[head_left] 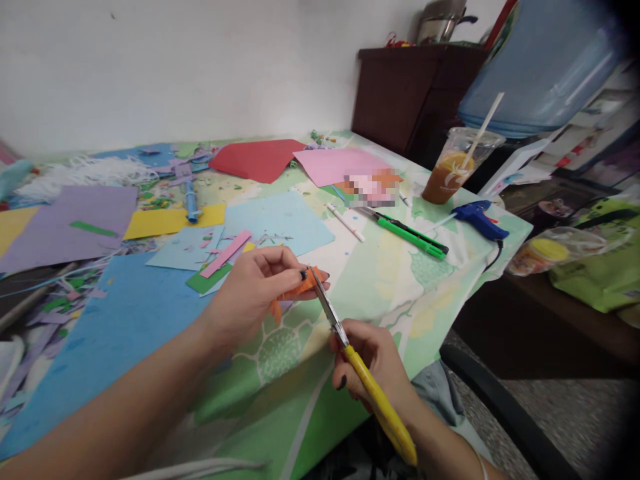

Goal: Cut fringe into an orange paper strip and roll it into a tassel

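Above the near side of the counter (367,277), the left hand (263,277) has its fingers clamped on a piece of orange paper (300,288) — the right hand (377,360) has its fingers wrapped round the yellow-handled scissors (373,390), whose tips reach the paper, though how far they are closed is hard to tell. A green cutter (413,235) lies farther right, near a blue glue gun (483,220).

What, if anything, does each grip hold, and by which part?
Left grip: orange paper, pinched near its end beside the blades. Right grip: yellow-handled scissors, by the handles.
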The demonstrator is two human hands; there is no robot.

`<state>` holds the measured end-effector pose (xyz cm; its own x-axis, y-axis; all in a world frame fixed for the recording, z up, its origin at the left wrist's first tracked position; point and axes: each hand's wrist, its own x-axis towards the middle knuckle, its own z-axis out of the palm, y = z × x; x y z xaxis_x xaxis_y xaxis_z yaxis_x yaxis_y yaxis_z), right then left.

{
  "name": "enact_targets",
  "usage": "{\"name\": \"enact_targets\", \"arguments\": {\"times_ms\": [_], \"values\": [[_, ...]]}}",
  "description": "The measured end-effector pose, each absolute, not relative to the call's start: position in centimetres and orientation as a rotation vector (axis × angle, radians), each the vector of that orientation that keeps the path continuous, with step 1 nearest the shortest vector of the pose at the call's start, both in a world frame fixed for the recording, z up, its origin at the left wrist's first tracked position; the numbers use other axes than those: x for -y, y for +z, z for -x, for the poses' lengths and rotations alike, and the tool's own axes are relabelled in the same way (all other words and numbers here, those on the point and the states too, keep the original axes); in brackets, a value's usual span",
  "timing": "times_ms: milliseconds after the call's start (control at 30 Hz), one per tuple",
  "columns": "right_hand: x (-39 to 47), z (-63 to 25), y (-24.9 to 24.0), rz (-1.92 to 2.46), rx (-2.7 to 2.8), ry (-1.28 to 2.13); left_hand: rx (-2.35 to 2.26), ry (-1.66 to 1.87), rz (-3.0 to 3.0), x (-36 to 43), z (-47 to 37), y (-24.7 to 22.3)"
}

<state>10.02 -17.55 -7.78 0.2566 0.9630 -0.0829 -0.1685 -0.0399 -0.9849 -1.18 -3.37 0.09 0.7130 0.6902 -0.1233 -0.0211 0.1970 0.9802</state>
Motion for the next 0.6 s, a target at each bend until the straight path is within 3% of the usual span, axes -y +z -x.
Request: {"name": "enact_targets", "arguments": {"times_ms": [600], "values": [[17.60,-9.91,-7.98,1.207,0.826,1.133,-0.623,0.566,-1.277,3.32,1.09,0.12]]}}
